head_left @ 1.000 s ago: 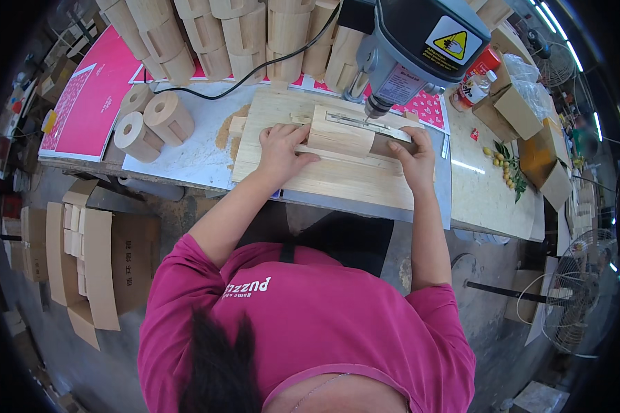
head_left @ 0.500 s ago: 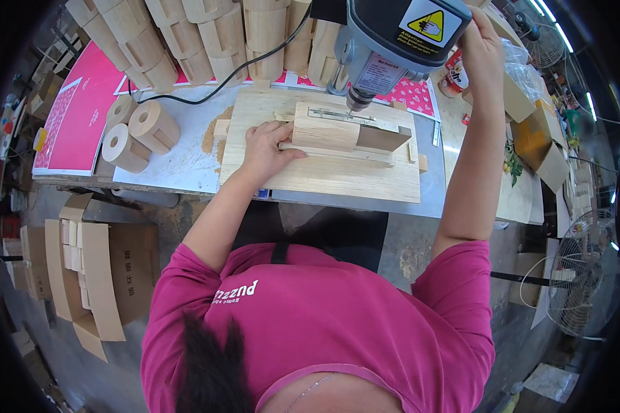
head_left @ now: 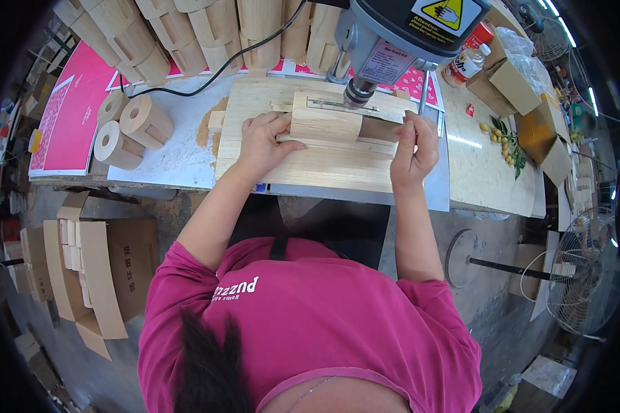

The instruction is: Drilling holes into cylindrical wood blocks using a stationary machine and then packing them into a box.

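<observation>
Wooden block (head_left: 326, 126) lies on pale board (head_left: 324, 168) atop counter (head_left: 475, 168), beneath drill chuck (head_left: 359, 92); left hand (head_left: 263, 143), fingers parted, touches its left end; right hand (head_left: 415, 148), fingers curled closed, grips silver lever (head_left: 424, 91).

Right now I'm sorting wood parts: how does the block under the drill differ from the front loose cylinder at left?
The wooden block lies lengthwise beneath the drill chuck; the front loose cylinder stands on end. The block has a grey strip along its top; the cylinder shows a round hole. The left hand touches the block; no hand touches the cylinder. Both are pale wood.
</observation>
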Available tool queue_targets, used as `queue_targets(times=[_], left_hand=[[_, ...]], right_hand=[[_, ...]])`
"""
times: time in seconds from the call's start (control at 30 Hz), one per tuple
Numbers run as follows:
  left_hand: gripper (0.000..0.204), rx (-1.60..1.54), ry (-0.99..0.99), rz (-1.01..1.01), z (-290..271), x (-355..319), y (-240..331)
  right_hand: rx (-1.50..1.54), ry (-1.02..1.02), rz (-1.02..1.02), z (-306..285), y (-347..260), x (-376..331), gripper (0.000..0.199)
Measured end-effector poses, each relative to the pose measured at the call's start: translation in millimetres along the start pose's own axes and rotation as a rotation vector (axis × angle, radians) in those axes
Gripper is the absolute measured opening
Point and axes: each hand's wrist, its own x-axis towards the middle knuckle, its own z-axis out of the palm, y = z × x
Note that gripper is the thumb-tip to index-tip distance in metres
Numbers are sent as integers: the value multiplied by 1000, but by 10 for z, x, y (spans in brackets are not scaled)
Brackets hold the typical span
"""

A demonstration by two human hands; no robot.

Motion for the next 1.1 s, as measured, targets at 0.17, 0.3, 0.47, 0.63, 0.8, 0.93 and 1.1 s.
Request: queue_targets(times=[0.17,0.3,0.47,0.63,0.8,0.93,1.1], left_hand=[[54,3,-4,-4,10,-6,0],[54,80,-16,-81,13,-47,12],[53,145,4,0,209,64,205],[52,82,12,29,280,70,219],[51,66,-27,-10,251,64,234],[49,69,-24,-2,257,63,228],[49,64,-18,10,257,65,251]], right_hand=[[-23,-52,-18,-60,-29,86,7],[-58,63,-78,-237,-239,728,15],[-347,-125,111,-79,10,1873,29],[-350,-180,106,-14,114,1969,30],[-234,-84,-32,-320,-323,1456,29],[-62,-50,102,-344,-472,795,14],[105,60,33,-64,-49,79,14]])
